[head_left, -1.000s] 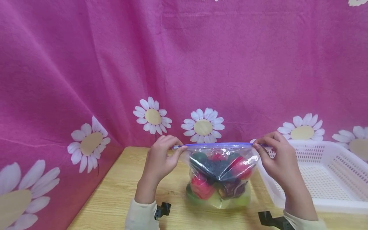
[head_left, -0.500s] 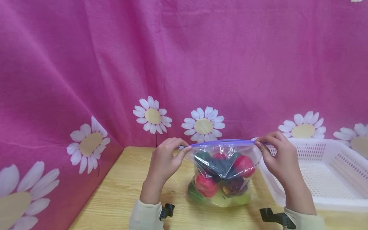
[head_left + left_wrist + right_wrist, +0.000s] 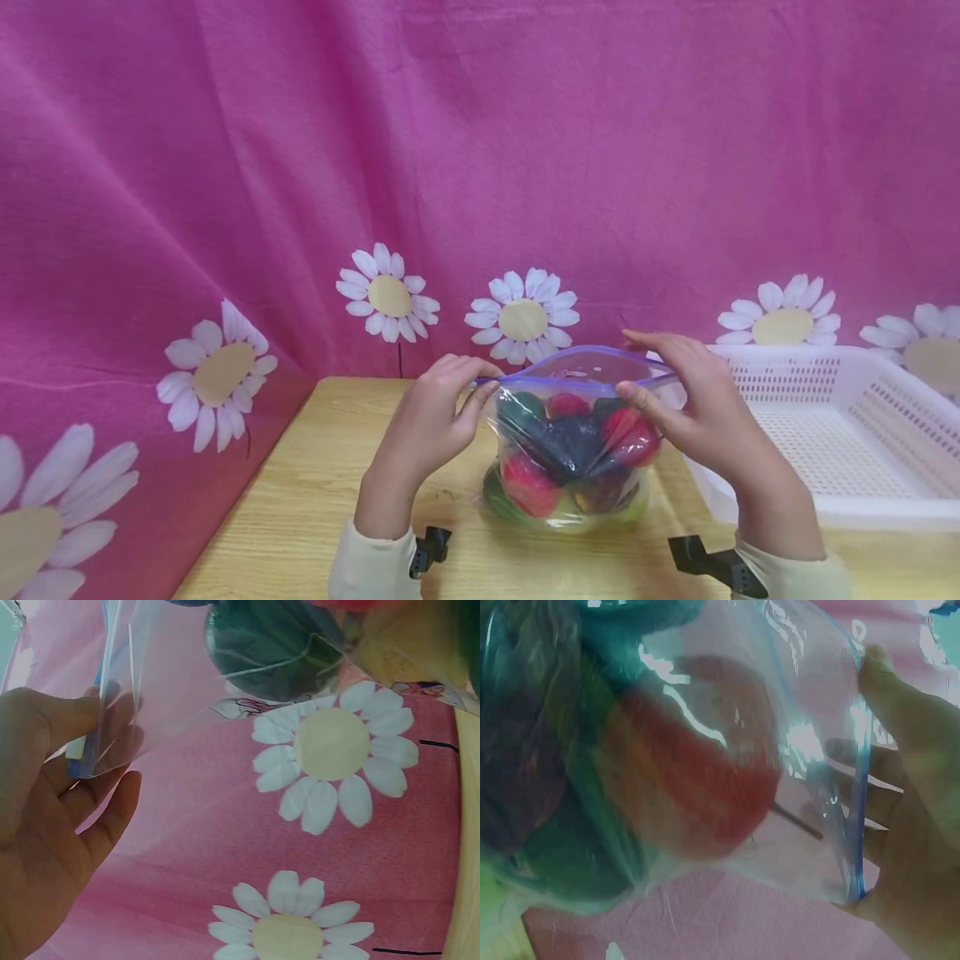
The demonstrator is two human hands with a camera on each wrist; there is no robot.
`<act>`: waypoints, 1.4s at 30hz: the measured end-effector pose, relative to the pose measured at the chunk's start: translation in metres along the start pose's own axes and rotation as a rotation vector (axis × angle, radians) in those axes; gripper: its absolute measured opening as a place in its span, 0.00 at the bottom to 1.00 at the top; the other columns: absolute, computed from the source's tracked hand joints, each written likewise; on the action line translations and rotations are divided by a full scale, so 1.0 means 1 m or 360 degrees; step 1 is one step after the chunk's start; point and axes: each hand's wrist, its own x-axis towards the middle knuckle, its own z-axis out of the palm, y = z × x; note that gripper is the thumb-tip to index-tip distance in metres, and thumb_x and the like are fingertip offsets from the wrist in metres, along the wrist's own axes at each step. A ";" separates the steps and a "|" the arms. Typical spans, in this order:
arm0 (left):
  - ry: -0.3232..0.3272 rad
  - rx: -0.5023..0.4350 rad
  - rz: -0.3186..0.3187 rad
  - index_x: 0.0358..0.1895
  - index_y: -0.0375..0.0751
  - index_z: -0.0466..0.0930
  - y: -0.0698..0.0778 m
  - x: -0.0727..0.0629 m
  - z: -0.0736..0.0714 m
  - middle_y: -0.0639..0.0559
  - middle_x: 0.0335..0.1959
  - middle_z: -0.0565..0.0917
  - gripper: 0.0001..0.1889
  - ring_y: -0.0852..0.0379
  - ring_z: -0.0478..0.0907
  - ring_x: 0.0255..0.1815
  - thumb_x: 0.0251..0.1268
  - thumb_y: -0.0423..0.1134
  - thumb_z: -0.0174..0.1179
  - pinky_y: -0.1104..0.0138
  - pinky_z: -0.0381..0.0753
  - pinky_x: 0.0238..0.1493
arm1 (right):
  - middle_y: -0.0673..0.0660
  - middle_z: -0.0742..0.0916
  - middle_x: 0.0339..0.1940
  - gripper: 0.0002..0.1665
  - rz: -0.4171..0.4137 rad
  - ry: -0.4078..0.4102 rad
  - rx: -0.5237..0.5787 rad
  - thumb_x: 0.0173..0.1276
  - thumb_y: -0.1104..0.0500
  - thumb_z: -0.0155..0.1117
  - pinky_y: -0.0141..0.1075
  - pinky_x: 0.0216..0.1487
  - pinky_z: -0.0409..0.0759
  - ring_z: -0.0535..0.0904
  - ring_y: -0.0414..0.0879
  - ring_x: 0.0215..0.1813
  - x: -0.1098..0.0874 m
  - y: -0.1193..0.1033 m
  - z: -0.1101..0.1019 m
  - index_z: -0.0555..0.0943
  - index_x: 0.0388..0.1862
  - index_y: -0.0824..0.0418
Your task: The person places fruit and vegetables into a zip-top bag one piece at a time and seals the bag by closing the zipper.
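A clear zip bag (image 3: 566,454) with a blue-purple zip strip stands upright on the wooden table, its mouth gaping. Inside lie several fruit- or vegetable-like pieces: a red round one with a stem (image 3: 705,761), a dark green one (image 3: 270,652), other red ones and dark ones. My left hand (image 3: 431,421) pinches the bag's left top corner between thumb and fingers, near a white slider (image 3: 76,748). My right hand (image 3: 697,408) is spread at the right corner, thumb touching the front lip, fingers extended behind the strip.
A white perforated plastic basket (image 3: 832,500) stands on the table to the right of the bag, close behind my right hand. The wooden table (image 3: 285,500) meets a pink daisy-printed cloth (image 3: 480,167) at the back and left.
My right hand has gone from pinching the right corner to spread fingers, moving slightly left. The bag's mouth, a closed line a second ago, has parted. The left hand keeps its pinch.
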 end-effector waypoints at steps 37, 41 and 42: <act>-0.0019 0.0204 0.0156 0.43 0.50 0.91 0.020 0.004 0.012 0.61 0.35 0.87 0.10 0.63 0.78 0.35 0.59 0.44 0.74 0.63 0.74 0.43 | 0.46 0.87 0.33 0.16 -0.0260 -0.0019 -0.0202 0.47 0.70 0.80 0.58 0.56 0.66 0.82 0.48 0.41 0.003 -0.013 0.007 0.89 0.34 0.56; -0.0066 0.0186 0.0128 0.43 0.49 0.89 0.018 0.004 0.012 0.61 0.37 0.88 0.10 0.63 0.79 0.36 0.58 0.42 0.74 0.63 0.76 0.45 | 0.46 0.89 0.36 0.18 -0.0224 -0.0078 -0.0190 0.48 0.65 0.82 0.62 0.59 0.64 0.83 0.49 0.44 0.002 -0.013 0.007 0.88 0.38 0.54; -0.0061 0.0192 0.0140 0.42 0.49 0.89 0.018 0.003 0.013 0.61 0.37 0.88 0.09 0.63 0.79 0.36 0.58 0.41 0.75 0.63 0.77 0.45 | 0.46 0.89 0.36 0.18 -0.0215 -0.0089 -0.0190 0.48 0.65 0.82 0.64 0.60 0.63 0.83 0.50 0.44 0.002 -0.013 0.008 0.89 0.38 0.54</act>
